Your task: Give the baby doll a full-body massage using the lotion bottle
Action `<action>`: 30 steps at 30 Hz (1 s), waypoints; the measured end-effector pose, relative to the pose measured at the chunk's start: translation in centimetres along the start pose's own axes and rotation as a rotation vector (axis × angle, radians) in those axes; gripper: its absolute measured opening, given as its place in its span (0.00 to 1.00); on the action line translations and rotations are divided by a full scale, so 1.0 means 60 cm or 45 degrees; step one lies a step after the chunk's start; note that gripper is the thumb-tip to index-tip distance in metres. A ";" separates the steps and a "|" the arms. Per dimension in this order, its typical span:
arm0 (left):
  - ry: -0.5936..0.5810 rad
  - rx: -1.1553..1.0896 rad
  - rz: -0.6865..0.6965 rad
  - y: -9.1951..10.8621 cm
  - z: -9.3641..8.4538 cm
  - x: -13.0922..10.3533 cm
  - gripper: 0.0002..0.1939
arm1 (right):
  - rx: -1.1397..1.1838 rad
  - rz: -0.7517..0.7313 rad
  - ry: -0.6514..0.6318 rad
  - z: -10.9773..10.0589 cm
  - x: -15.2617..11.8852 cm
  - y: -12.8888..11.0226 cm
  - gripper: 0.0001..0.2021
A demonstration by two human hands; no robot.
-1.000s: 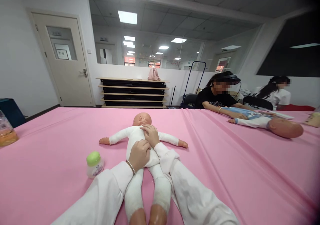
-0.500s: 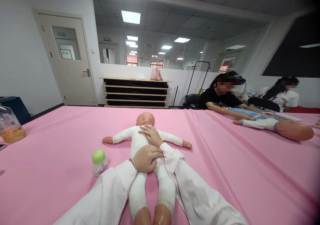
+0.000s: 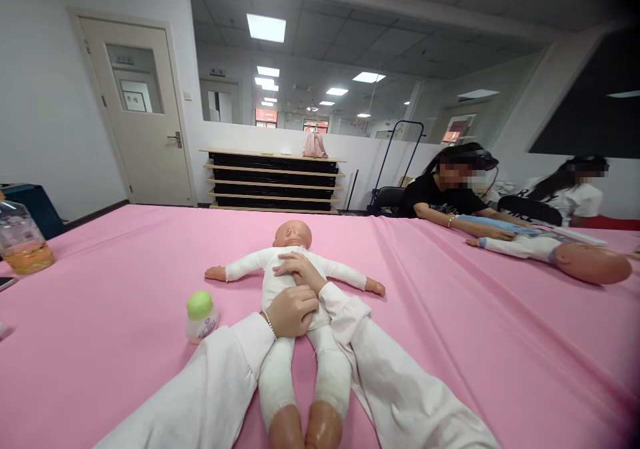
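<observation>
A baby doll (image 3: 280, 289) in a white cloth body lies face up on the pink-covered table, head away from me, its arms spread and its head turned left. My right hand (image 3: 303, 271) rests on its chest, fingers stretched out and apart. Just below it, over the belly, my left hand (image 3: 291, 312) is closed with bent fingers pressed together; whatever may be under them is hidden. A bracelet circles the left wrist. To the left of the doll stands a small jar (image 3: 201, 319) with a green lid, close to my left sleeve.
A bottle (image 3: 25, 242) with amber liquid and part of a phone (image 3: 7, 282) are at the table's left edge. On the right, a person in black (image 3: 445, 196) handles another doll (image 3: 590, 259). A second person (image 3: 583, 192) sits beyond. Folds run along the pink sheet (image 3: 450, 322).
My left hand has shifted slightly left over the belly, its fingers curling more. My right hand's fingertips have slid a little across the chest. The view has moved slightly.
</observation>
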State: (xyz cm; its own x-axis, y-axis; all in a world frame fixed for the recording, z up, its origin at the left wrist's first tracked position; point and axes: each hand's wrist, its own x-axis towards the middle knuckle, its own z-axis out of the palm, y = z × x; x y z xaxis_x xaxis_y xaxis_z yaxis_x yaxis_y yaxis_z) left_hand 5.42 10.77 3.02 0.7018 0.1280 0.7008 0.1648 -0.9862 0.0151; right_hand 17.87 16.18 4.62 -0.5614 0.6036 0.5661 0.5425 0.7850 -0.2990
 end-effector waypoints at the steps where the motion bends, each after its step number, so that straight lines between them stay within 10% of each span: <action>1: -0.043 -0.079 0.015 0.000 -0.002 0.000 0.12 | 0.003 0.007 -0.054 -0.001 0.001 -0.003 0.20; 10: -0.205 -0.237 -0.158 0.002 -0.009 0.007 0.24 | -0.167 0.295 0.052 -0.004 -0.005 0.016 0.25; 19: 0.252 0.202 -0.411 -0.002 0.005 -0.006 0.09 | 0.076 0.158 0.457 0.009 -0.020 0.024 0.15; 30: 0.077 -0.193 -0.134 0.002 -0.001 -0.001 0.17 | -0.067 0.234 0.138 0.001 -0.013 0.005 0.21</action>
State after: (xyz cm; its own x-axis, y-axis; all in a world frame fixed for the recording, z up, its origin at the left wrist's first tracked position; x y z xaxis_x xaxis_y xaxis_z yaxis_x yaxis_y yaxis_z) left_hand 5.33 10.62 3.01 0.6427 0.2294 0.7309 0.1257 -0.9728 0.1948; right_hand 18.41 16.00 4.03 -0.3809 0.7152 0.5860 0.6629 0.6531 -0.3661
